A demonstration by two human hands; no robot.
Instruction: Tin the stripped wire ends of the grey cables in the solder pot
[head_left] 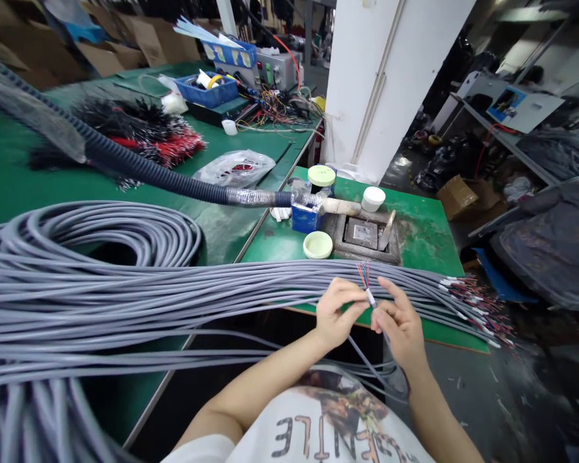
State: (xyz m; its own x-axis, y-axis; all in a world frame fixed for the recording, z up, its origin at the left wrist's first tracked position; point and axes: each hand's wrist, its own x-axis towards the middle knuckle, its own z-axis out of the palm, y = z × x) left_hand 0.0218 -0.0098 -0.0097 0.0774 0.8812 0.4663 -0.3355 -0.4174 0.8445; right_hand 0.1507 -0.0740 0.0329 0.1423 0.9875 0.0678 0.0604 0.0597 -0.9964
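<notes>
Between my two hands stands the stripped end of a grey cable (pixel 374 307), with a white sleeve (pixel 370 297) round it and thin coloured wires (pixel 363 275) fanning out at the top. My left hand (pixel 340 310) pinches at the white sleeve with thumb and forefinger. Just below, my right hand (pixel 399 325) is closed on the grey cable, its forefinger stretched out. Behind both hands a thick bundle of grey cables (pixel 251 283) runs across the bench. Its stripped ends (pixel 477 302) with white sleeves lie at the right.
A solder pot (pixel 364 233) with a scraper (pixel 388 230) sits behind the cables. Near it are a pale green lid (pixel 317 245), a white cup (pixel 373 199) and a blue box (pixel 305 217). A ribbed hose (pixel 174 180) crosses from the left. Coiled cable (pixel 101 222) lies left.
</notes>
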